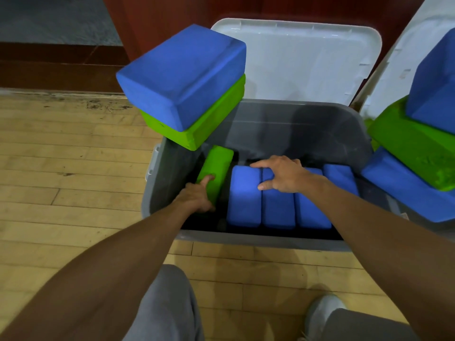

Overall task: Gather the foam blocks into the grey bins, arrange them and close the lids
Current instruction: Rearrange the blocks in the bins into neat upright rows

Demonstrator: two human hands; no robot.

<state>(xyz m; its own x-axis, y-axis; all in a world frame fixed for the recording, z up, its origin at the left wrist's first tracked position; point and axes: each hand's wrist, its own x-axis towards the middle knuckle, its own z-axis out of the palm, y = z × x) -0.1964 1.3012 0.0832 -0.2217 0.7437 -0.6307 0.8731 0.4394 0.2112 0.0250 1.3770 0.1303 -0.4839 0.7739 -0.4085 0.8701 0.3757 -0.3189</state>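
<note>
A grey bin stands open on the floor, its white lid raised behind it. Inside, several blue foam blocks stand on edge side by side. My right hand rests on top of them, fingers spread. At the bin's left end my left hand grips a green foam block standing on edge, thumb on its upper face. A blue block lies on a green block, both perched on the bin's far left corner.
On the right, a blue block, a green block and another blue block are piled by a second white lid. Wooden floor spreads left and in front. A dark red wall is behind. My legs are below.
</note>
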